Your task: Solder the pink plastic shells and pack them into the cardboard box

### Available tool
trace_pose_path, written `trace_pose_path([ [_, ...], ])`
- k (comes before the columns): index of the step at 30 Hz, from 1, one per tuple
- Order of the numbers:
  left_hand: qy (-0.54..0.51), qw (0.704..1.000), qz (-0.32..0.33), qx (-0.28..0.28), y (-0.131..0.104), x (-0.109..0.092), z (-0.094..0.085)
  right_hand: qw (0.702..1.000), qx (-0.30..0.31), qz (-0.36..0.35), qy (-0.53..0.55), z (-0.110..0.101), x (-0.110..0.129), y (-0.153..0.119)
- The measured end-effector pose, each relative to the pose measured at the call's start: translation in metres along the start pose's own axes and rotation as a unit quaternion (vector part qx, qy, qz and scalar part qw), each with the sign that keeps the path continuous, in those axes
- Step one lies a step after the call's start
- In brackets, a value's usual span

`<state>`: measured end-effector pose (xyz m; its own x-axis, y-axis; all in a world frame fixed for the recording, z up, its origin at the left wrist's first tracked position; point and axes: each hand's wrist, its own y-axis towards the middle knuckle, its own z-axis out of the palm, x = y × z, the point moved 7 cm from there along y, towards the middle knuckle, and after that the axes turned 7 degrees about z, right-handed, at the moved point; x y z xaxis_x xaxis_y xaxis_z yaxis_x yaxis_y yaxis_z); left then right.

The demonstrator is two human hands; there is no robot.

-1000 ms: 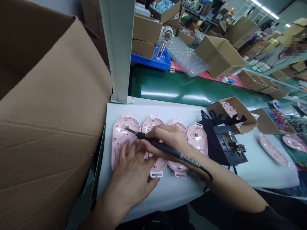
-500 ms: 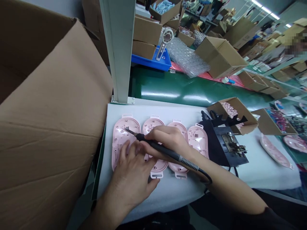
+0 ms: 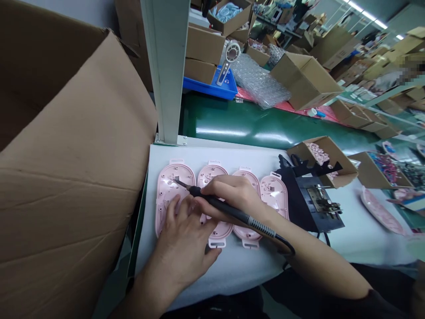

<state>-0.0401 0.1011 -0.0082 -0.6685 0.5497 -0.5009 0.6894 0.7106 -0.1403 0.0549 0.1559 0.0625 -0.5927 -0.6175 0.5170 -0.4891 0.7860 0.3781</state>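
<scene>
My right hand (image 3: 237, 195) grips a black soldering iron (image 3: 229, 210), whose cable trails over the forearm. The iron's tip rests at a small dark part near the upper end of the leftmost pink plastic shell (image 3: 162, 181). Spread fingers of my left hand (image 3: 184, 241) lie on the lower half of that shell and reach the one beside it. To the right, more pink shells (image 3: 275, 195) lie side by side, open face up, partly hidden under my hands.
A large cardboard box (image 3: 79, 155) stands close on the left, beside a metal post (image 3: 168, 75). Right of the shells are a black stand with a metal fixture (image 3: 323, 201) and a box of small pink parts (image 3: 345, 170). A green conveyor belt (image 3: 232, 119) runs behind.
Both hands and the iron hold nearly the same place, with the view shifted slightly. At the far right, a pink and white item has come into view near the table edge.
</scene>
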Motion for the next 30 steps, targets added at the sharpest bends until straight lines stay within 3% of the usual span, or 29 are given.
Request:
trace_pose_path([
  [10,-0.013,1.0,-0.006,0.022,0.001,-0.002,0.001,1.0,0.028,0.003,-0.01,0.001,0.001,0.002],
  [23,-0.031,0.999,0.005,-0.018,-0.002,-0.001,-0.003,0.999,0.043,-0.003,-0.023,0.0,0.004,0.003],
  [27,-0.017,0.999,0.008,-0.037,0.0,-0.003,-0.012,0.996,0.076,-0.005,-0.049,0.009,0.0,0.004],
  [30,0.036,0.998,0.035,-0.037,0.0,-0.002,-0.012,0.988,0.119,-0.021,-0.1,0.014,0.011,0.004],
])
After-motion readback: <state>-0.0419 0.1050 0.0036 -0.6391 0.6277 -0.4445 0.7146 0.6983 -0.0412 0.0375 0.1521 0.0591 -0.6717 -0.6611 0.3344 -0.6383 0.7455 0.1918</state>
